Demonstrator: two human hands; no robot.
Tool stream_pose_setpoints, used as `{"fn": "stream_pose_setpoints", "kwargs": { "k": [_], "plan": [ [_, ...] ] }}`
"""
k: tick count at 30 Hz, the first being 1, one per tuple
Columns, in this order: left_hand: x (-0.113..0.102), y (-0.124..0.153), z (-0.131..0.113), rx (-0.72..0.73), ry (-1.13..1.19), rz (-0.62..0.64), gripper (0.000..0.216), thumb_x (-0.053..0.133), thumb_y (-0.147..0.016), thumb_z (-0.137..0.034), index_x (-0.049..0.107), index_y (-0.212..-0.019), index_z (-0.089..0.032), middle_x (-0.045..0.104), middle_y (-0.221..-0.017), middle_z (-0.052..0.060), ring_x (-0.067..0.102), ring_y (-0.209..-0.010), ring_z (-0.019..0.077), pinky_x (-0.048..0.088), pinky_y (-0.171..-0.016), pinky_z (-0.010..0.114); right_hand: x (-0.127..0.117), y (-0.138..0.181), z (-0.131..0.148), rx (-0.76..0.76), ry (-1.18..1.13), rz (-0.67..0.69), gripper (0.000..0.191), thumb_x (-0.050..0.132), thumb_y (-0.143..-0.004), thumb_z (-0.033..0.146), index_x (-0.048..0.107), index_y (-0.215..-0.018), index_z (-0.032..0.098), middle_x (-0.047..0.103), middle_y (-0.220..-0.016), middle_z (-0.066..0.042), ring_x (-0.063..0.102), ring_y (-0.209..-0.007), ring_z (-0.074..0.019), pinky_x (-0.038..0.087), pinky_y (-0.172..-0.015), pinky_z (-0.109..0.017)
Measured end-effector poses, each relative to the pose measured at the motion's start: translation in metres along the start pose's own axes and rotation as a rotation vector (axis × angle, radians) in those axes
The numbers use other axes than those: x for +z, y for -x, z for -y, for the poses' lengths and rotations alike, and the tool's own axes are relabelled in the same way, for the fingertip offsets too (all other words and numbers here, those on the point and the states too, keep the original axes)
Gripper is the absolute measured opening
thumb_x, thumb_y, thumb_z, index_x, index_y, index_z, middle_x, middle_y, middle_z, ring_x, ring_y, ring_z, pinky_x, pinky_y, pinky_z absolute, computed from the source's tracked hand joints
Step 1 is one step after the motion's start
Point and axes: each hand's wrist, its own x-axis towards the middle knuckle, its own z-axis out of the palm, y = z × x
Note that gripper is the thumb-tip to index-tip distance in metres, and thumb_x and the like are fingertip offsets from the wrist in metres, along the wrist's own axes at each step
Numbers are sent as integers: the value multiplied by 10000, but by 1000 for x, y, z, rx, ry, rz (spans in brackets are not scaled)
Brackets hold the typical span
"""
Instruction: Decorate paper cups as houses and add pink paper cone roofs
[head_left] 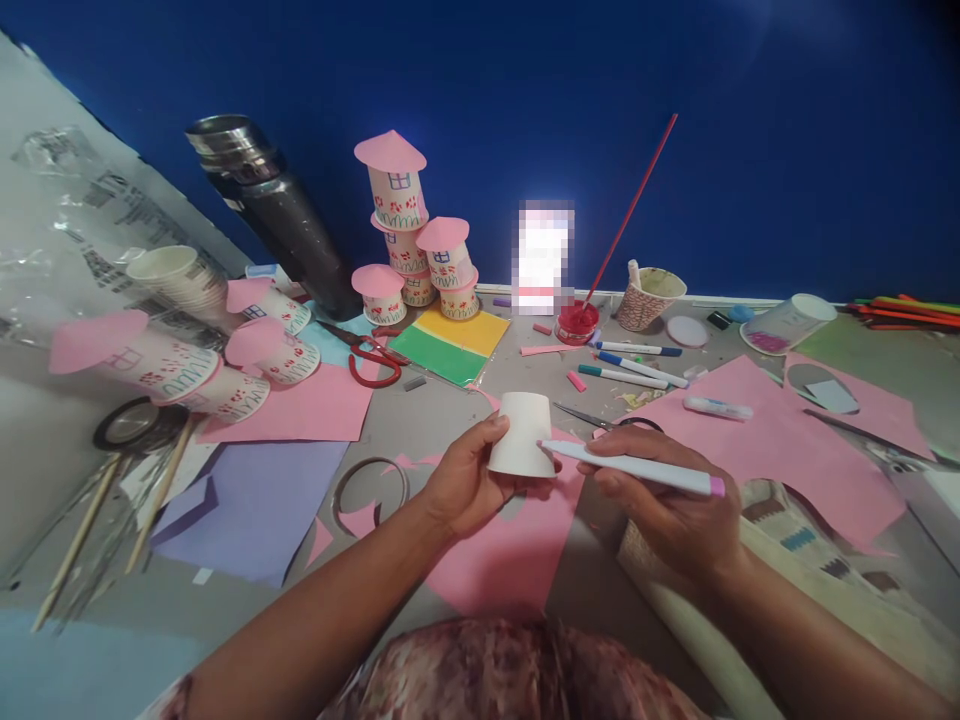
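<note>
A plain white paper cup [523, 432], turned upside down, is held by its left side and rim in my left hand [469, 475]. The thumb lies against its wall and the fingers curl beneath. My right hand [671, 500] grips a white marker [637, 466] with a pink end, its tip at the cup's right side. No drawn mark shows on the part of the cup facing me. Under both hands lies a pink paper sheet [502, 560]. Just behind the right hand are small scissors [589, 416], partly hidden by the fingers.
Decorated cup towers with pink cone roofs [401, 235] stand at the back, beside a dark flask [281, 220]. Red-handled scissors [375, 365] lie in front. Several markers [622, 376] and a red pot with a stick [577, 322] are behind the cup. A patterned cloth [810, 570] lies right.
</note>
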Motion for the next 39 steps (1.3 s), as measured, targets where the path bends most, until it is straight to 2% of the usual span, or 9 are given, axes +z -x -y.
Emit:
{"fn": "stream_pose_setpoints", "kwargs": {
  "k": [8, 12, 22, 29, 34, 39],
  "plan": [
    [-1, 0, 2, 1, 24, 21, 409, 682, -913, -347, 622, -1239, -107, 775, -1006, 140, 773, -840, 321, 639, -703, 456, 0, 0, -4, -70, 18, 2, 152, 769, -933, 217, 806, -1069, 277, 847, -944, -39, 811, -803, -222, 658, -715, -309],
    [0, -1, 2, -7, 44, 19, 397, 670, -918, -339, 626, -1239, -109, 774, -997, 136, 765, -826, 303, 633, -678, 429, 0, 0, -5, -139, 15, 26, 191, 771, -934, 210, 792, -1115, 269, 843, -931, -36, 808, -799, -216, 651, -713, -298],
    [2, 2, -1, 3, 42, -40, 370, 675, -905, -337, 660, -1177, -87, 757, -936, 139, 729, -806, 267, 625, -675, 391, -5, -6, 4, -237, -15, 112, 149, 729, -969, 219, 730, -1118, 222, 817, -885, -38, 785, -780, -186, 630, -733, -273],
    [1, 1, -1, -2, 46, -30, 406, 709, -881, -355, 660, -1173, -78, 765, -937, 135, 759, -805, 278, 633, -714, 383, -6, -8, 6, -247, -17, 119, 111, 708, -982, 231, 734, -1087, 209, 815, -859, -44, 783, -758, -187, 628, -716, -272],
    [3, 1, -1, -5, 54, -38, 408, 730, -862, -344, 677, -1163, -75, 760, -935, 126, 749, -801, 271, 617, -663, 356, -6, -6, 5, -246, 2, 117, 120, 715, -978, 233, 738, -1094, 215, 817, -867, -43, 788, -767, -197, 636, -723, -285],
    [2, 1, 0, -3, 44, -26, 352, 698, -889, -333, 681, -1142, -89, 772, -960, 138, 746, -796, 275, 630, -669, 402, -4, -4, 3, -219, 52, 60, 134, 724, -971, 204, 734, -1102, 231, 825, -922, -45, 795, -791, -195, 635, -722, -273]
  ]
}}
